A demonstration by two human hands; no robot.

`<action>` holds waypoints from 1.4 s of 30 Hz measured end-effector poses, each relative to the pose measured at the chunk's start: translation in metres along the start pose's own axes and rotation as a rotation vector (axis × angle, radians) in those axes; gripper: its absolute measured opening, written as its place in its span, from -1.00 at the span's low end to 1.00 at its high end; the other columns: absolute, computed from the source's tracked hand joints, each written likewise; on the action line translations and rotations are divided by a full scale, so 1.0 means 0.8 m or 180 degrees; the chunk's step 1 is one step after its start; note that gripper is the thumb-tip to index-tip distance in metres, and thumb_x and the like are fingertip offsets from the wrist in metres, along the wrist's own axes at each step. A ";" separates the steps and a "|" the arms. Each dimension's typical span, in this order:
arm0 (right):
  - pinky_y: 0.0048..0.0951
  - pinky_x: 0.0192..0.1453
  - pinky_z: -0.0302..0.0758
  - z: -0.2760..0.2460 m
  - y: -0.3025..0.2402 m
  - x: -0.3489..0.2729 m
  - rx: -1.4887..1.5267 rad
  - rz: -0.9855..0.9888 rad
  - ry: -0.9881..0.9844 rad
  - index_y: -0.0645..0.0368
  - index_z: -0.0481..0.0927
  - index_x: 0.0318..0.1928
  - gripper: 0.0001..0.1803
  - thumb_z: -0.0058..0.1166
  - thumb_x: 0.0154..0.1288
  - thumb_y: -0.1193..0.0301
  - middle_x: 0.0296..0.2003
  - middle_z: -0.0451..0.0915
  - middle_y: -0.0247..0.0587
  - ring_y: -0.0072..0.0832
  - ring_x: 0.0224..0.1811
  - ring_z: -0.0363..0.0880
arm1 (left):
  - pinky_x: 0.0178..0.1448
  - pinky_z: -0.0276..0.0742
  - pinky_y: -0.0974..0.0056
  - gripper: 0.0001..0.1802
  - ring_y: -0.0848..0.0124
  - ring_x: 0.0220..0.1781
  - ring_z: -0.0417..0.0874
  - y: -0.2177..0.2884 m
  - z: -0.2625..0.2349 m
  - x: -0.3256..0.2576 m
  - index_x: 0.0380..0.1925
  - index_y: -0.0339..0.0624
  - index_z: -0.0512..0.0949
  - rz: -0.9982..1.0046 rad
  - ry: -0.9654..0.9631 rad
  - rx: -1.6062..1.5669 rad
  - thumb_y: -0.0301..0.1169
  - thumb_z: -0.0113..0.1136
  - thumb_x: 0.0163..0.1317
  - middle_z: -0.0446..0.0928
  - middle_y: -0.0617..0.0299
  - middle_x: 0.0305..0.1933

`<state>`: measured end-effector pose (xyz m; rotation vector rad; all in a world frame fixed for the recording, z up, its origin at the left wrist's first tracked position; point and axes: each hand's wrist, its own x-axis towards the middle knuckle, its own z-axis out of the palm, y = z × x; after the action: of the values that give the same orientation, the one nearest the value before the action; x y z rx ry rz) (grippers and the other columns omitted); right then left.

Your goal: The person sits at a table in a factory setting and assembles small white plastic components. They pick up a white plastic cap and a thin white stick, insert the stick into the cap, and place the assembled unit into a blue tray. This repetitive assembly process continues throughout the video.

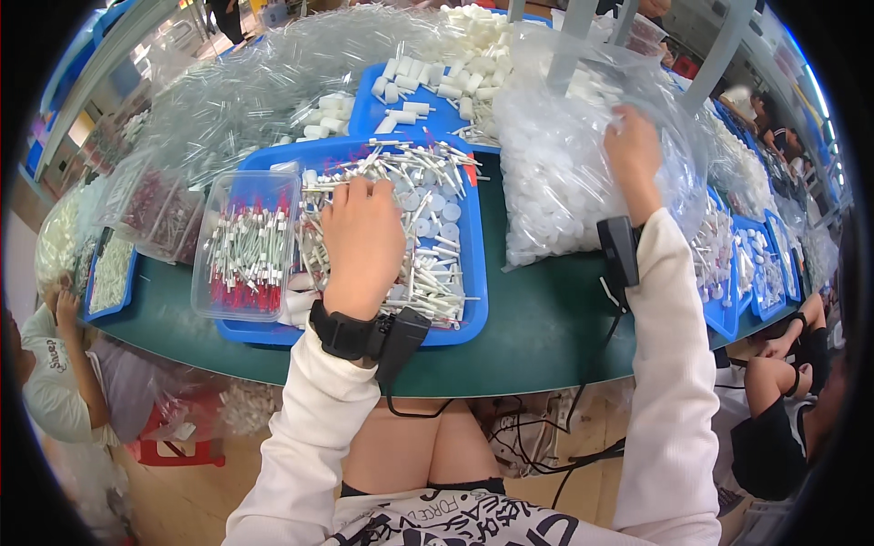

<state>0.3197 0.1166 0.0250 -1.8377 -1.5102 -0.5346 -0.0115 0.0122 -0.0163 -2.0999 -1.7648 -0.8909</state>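
My left hand point(362, 241) is over a blue tray point(475, 300), its fingers bent down among small white rod-shaped parts point(442, 300). Whatever its fingertips grip is hidden. Round translucent discs point(443, 214) lie among the rods. Against the tray's left side, a clear plastic box point(202, 278) holds rods with red ends point(246, 246) in rows. My right hand point(635, 150) is at the upper part of a large clear plastic bag point(537, 55) full of whitish translucent pieces point(555, 187). Its fingers are curled, and what lies between them cannot be made out.
Behind the tray, another blue tray point(364, 114) holds white cylinders point(410, 73). Clear thin tubes point(237, 96) are heaped at the far left. Grey posts point(719, 59) rise behind the bag. Co-workers point(774, 409) sit at both sides of the green table point(546, 337).
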 end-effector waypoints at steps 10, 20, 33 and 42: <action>-0.45 -0.22 0.48 -0.064 -0.135 -0.100 0.1912 -0.1531 0.1791 0.15 0.64 -0.16 -0.68 0.30 0.00 0.57 -0.26 0.51 -0.15 -0.35 -0.31 0.52 | -0.02 0.29 0.12 -0.71 0.23 -0.17 0.52 0.009 -0.006 0.007 -0.16 -0.08 0.57 0.0114 -0.0121 -0.0007 -0.47 0.16 0.05 0.53 0.18 -0.31; -0.50 -0.32 0.42 -0.032 -0.125 -0.141 0.2570 -0.0942 0.0643 0.17 0.61 -0.15 -0.70 0.27 0.04 0.56 -0.31 0.49 -0.23 -0.46 -0.40 0.43 | -0.05 0.24 0.13 -0.86 0.25 -0.25 0.54 0.016 -0.007 0.012 -0.40 -0.11 0.63 0.0074 -0.0051 0.0229 -0.37 0.15 0.05 0.58 0.23 -0.41; -0.55 -0.32 0.42 -0.041 -0.129 -0.141 0.3022 -0.0752 0.0083 0.18 0.63 -0.19 -0.75 0.26 0.05 0.56 -0.31 0.51 -0.26 -0.55 -0.47 0.44 | -0.37 0.48 0.29 -0.88 0.27 -0.50 0.66 0.012 -0.028 0.012 -0.37 -0.16 0.60 -0.0554 0.0168 -0.0919 -0.49 0.25 0.04 0.62 0.17 -0.53; -0.54 -0.04 0.48 -0.049 -0.132 -0.146 0.4805 -0.0164 -0.1746 0.27 0.56 -0.08 -0.70 0.21 0.14 0.58 -0.12 0.56 -0.24 -0.54 -0.20 0.60 | -0.15 0.36 0.12 -0.95 0.20 -0.42 0.61 0.010 -0.040 0.011 -0.39 -0.18 0.57 0.0202 0.0343 -0.1193 -0.48 0.16 0.14 0.60 0.11 -0.46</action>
<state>0.1944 0.0179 -0.0029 -0.6933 -1.5114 0.9769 -0.0126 -0.0001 0.0153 -2.2601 -1.5636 -1.3780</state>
